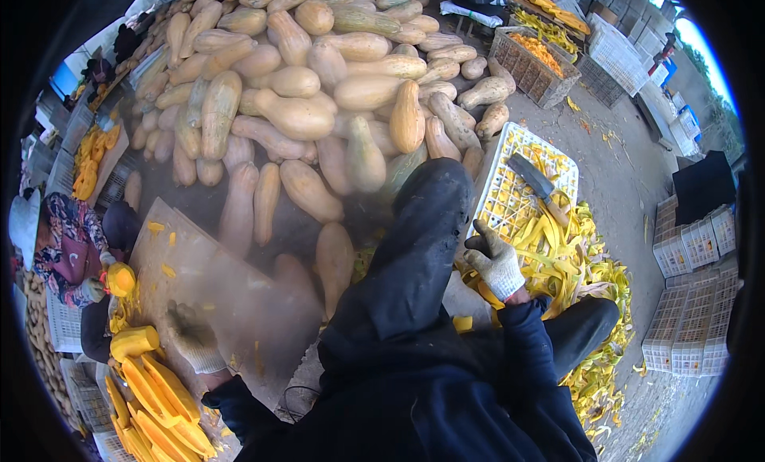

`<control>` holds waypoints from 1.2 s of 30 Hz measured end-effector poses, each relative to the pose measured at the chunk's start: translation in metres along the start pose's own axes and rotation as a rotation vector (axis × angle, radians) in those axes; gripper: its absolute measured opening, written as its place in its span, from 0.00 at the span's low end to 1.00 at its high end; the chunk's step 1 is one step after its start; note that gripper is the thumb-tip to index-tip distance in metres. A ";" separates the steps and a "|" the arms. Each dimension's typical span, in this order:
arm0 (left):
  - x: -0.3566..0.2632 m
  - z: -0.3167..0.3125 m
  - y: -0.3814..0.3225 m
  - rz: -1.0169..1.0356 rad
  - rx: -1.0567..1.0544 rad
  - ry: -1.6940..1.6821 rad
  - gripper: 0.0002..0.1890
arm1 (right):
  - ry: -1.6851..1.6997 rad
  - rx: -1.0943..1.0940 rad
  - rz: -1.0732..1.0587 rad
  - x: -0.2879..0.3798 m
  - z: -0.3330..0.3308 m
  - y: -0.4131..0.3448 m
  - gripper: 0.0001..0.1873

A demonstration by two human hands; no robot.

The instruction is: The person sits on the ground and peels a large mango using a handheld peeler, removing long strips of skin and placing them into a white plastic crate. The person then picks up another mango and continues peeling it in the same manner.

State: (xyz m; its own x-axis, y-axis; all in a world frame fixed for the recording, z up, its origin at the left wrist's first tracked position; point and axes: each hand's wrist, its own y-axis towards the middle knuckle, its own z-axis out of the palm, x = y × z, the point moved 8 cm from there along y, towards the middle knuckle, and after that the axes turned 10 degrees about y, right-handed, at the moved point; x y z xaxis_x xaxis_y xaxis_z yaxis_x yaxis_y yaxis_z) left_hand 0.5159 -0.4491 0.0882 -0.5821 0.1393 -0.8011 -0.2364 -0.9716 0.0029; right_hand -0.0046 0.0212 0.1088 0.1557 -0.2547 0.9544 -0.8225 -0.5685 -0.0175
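My left hand point(192, 336), in a soiled knit glove, is above the lower left of a wooden board point(221, 295); nothing shows in it, though its fingers are blurred. Beside it lie peeled orange squash pieces point(161, 390). My right hand point(495, 259), gloved too, is next to the edge of a white plastic crate point(505, 133), its thumb and fingers apart and no object between them. On the crate's grid rests a knife point(532, 176) with a broad dark blade and a wooden handle, near yellow peel strips point(556, 241).
A large heap of unpeeled squashes point(293, 109) lies in front. At the left a co-worker in a pale hat holds a partly peeled squash point(121, 280). Stacked white crates point(693, 318) stand at the right; a crate of orange scraps point(532, 68) stands farther back.
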 end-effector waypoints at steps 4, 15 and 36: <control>0.076 0.116 -0.007 -0.206 0.181 0.175 0.19 | 0.085 -0.038 0.078 -0.032 -0.012 0.000 0.34; 0.407 0.286 -0.152 -0.795 1.107 1.046 0.16 | 0.284 -0.322 0.147 -0.200 -0.059 -0.022 0.24; 0.370 0.243 -0.115 -0.515 1.243 1.465 0.20 | 0.341 -0.323 0.675 -0.238 -0.096 -0.056 0.23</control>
State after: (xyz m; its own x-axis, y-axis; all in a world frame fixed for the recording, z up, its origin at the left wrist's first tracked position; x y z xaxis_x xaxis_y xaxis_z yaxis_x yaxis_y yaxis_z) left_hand 0.1382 -0.2394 -0.0629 0.5203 -0.5513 -0.6522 -0.8344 -0.1656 -0.5257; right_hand -0.0482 0.1884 -0.0887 -0.5607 -0.1802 0.8082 -0.8046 -0.1120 -0.5832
